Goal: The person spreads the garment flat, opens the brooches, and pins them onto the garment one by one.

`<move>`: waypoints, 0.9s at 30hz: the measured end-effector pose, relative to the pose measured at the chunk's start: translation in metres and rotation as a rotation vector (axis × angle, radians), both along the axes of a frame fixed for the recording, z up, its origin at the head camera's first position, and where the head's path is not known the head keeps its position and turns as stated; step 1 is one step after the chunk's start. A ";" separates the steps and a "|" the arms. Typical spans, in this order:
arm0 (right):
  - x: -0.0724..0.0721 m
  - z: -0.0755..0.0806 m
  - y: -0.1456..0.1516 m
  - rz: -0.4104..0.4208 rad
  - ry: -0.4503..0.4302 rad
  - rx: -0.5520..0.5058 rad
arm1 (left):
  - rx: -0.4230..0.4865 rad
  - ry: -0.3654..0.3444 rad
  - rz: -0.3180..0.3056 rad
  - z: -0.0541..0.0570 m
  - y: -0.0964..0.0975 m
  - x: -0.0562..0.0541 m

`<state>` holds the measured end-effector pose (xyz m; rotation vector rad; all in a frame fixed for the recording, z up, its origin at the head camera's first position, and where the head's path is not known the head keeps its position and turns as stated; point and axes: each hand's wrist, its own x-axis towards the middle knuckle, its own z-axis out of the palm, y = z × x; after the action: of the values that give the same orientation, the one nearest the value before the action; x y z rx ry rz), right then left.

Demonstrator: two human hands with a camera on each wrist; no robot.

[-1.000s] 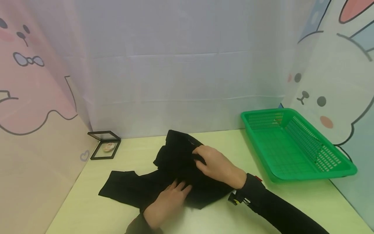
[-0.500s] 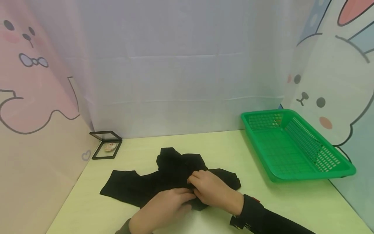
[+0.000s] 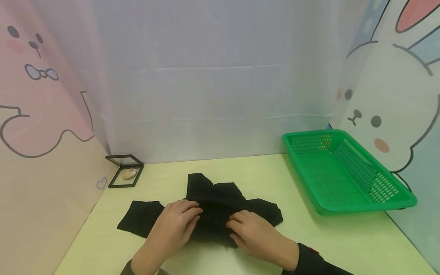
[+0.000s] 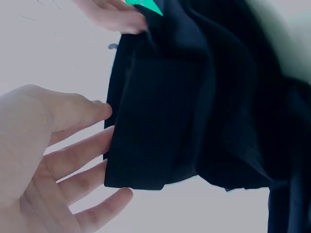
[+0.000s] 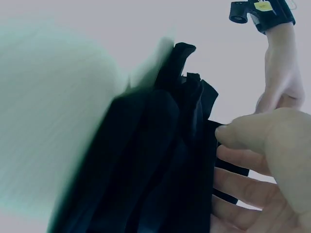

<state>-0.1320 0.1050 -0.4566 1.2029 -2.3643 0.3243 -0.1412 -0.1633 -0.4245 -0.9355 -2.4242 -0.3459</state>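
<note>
A black cloth garment (image 3: 216, 194) lies crumpled on the pale table, with sleeve-like flaps spreading left and right. My left hand (image 3: 172, 225) pinches its edge on the left; in the left wrist view the thumb is on one side of the cloth (image 4: 155, 116) and the fingers on the other. On the right, my right hand (image 3: 256, 235) pinches the same garment by its near part. In the right wrist view the thumb presses the cloth (image 5: 165, 160) from one side with the fingers behind it. The fabric between the hands is lifted and folded.
A green plastic basket (image 3: 321, 210) stands at the right. At the back left is a small black-framed open case (image 3: 121, 186) with a round pale item (image 3: 129, 173) in it. A white curtain (image 3: 206, 95) closes off the back, with cartoon-printed cloth at both sides.
The right hand has come nearer and lower, and the raised cloth has dropped. My left hand has shifted left and up along the garment, so the hands are now apart after meeting in the middle.
</note>
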 end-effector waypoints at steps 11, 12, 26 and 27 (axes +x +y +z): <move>-0.005 0.001 0.018 -0.038 0.053 -0.068 | 0.015 0.077 -0.085 -0.011 -0.004 -0.002; -0.005 0.001 0.019 -0.039 0.049 -0.073 | 0.035 0.098 -0.105 -0.012 -0.003 -0.002; -0.013 -0.007 0.038 0.157 -0.014 -0.165 | 0.100 0.124 -0.050 -0.025 -0.002 -0.008; -0.015 -0.008 0.039 0.172 -0.018 -0.197 | 0.110 0.122 -0.038 -0.027 -0.004 -0.008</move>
<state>-0.1469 0.1444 -0.4641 1.3137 -2.1886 0.6115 -0.1493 -0.1669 -0.4515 -0.9281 -2.2553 -0.4196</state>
